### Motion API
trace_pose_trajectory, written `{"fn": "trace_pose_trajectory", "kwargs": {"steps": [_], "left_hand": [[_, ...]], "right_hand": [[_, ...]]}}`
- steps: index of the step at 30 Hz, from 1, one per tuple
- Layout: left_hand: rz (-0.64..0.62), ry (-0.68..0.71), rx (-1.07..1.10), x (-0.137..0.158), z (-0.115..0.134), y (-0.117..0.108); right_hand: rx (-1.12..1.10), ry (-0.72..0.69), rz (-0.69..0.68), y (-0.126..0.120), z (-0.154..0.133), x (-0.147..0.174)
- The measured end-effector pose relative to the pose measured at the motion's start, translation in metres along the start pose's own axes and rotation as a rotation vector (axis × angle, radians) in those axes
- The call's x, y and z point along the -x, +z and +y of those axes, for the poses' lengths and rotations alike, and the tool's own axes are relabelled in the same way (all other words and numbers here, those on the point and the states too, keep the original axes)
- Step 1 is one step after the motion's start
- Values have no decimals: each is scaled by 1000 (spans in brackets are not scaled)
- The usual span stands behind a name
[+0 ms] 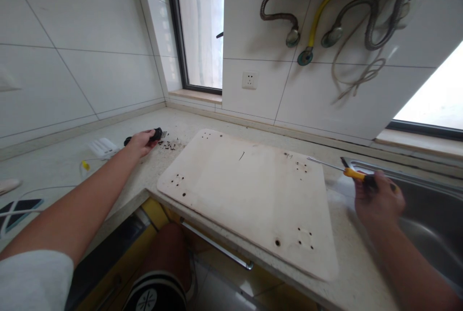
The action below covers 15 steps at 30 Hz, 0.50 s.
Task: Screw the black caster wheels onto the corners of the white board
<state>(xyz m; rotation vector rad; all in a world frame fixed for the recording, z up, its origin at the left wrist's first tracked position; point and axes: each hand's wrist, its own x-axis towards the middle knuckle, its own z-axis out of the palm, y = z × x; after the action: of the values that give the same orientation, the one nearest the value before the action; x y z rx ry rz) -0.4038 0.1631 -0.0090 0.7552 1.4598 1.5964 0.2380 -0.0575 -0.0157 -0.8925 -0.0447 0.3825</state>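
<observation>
My right hand (379,200) is closed round the yellow and black handle of a screwdriver (354,173). The screwdriver's thin metal shaft points left, its tip over the right rear corner of a pale board (242,190). That board lies flat on the countertop, with small holes grouped near its corners. To the left of it, my left hand (142,142) grips a black object (156,134) with a small metal end; I cannot make out its kind. Small dark pieces (169,145), perhaps screws, lie scattered on the countertop (126,123) beside that hand.
A steel sink (430,219) is at the right. White power strip (103,148), a cable and a phone (23,214) lie at the left. Hoses and a yellow pipe (320,9) hang on the tiled wall above a socket (250,80). A drawer handle (217,246) sits below the counter edge.
</observation>
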Motion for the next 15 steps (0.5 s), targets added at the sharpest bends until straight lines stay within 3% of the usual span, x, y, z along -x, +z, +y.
{"fn": "trace_pose_trajectory", "kwargs": {"steps": [10,15], "left_hand": [[-156,343,-497,28,11,-46],[-71,386,-732,32,7,-60]], "right_hand": [[8,39,38,6,-8,7],[26,47,44,1,-7,0]]}}
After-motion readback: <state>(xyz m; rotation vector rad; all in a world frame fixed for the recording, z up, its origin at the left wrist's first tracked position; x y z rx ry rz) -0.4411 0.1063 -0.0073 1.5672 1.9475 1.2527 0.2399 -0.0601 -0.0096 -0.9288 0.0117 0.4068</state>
